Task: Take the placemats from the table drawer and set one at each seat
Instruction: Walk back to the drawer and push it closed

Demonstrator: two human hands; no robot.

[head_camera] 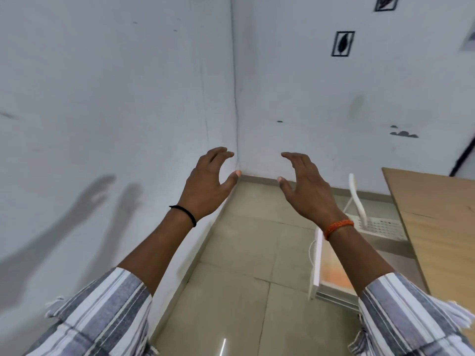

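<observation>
Both my hands are raised in front of me toward the room's corner, holding nothing. My left hand (pixel 209 181) has its fingers spread and loosely bent, palm facing right. My right hand (pixel 304 181) mirrors it, palm facing left. The wooden table (pixel 437 217) shows at the right edge. Under its near edge a white drawer (pixel 317 263) stands pulled out, with an orange surface (pixel 334 273) visible inside; I cannot tell if that is a placemat. My right forearm hides part of the drawer.
A white chair (pixel 359 201) with a perforated seat stands beside the table, beyond the drawer. White walls meet in a corner straight ahead, the left wall close by. Beige tiled floor (pixel 244 265) runs between the wall and the table.
</observation>
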